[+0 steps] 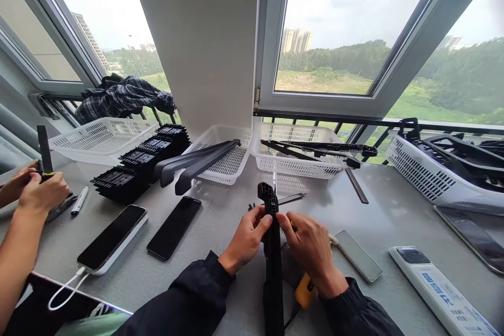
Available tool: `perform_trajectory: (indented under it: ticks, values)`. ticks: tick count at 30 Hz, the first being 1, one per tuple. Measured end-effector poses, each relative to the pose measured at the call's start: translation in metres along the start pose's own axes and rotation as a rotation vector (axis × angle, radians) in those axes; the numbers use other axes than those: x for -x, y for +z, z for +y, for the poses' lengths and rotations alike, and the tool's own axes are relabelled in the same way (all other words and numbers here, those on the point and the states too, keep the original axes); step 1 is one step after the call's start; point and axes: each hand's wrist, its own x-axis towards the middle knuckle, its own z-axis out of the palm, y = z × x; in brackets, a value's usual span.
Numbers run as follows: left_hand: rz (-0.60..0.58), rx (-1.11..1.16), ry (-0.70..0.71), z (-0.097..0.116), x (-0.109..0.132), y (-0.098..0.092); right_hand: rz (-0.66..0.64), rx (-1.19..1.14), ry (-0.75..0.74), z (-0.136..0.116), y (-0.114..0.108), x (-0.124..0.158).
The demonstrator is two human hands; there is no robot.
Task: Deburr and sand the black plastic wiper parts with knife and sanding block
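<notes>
A long black plastic part (273,278) with a ribbed, hooked upper end stands lengthwise in front of me. My left hand (246,236) pinches it just below the hook, thumb on its face. My right hand (311,247) is closed at the part's right side, with its thumb by the edge. Something yellow shows between the right fingers, and a pale end pokes out behind the hand; it looks like a tool handle, mostly hidden. Below the right wrist lies a yellow device (305,291) with a black cord.
Several white baskets (212,170) line the back, some with black parts. Black trays (144,160) are stacked left of centre. Phones (175,228), a white power strip (441,289) and a marker (80,200) lie around. At far left, another person's hands (43,191) hold a black piece.
</notes>
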Motion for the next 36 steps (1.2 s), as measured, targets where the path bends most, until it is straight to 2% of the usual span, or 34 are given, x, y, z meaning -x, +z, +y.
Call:
perform_trajectory:
  ticks: [4, 9, 15, 28, 36]
  values:
    - [0.025, 0.001, -0.007, 0.000, 0.000, 0.000, 0.021, -0.003, 0.006, 0.000, 0.001, 0.001]
    - [-0.014, -0.002, 0.024, -0.001, 0.000, 0.000, 0.027, -0.006, 0.025, 0.001, 0.002, 0.000]
    - [0.005, -0.003, 0.005, 0.002, 0.000, 0.000, 0.013, -0.017, 0.073, 0.006, 0.002, -0.001]
    - [0.010, -0.005, -0.041, -0.002, 0.000, 0.002, -0.023, -0.001, 0.029, 0.002, 0.003, 0.002]
    - [-0.012, -0.063, 0.050, -0.007, -0.003, 0.001, -0.042, 0.008, 0.076, 0.002, 0.005, 0.001]
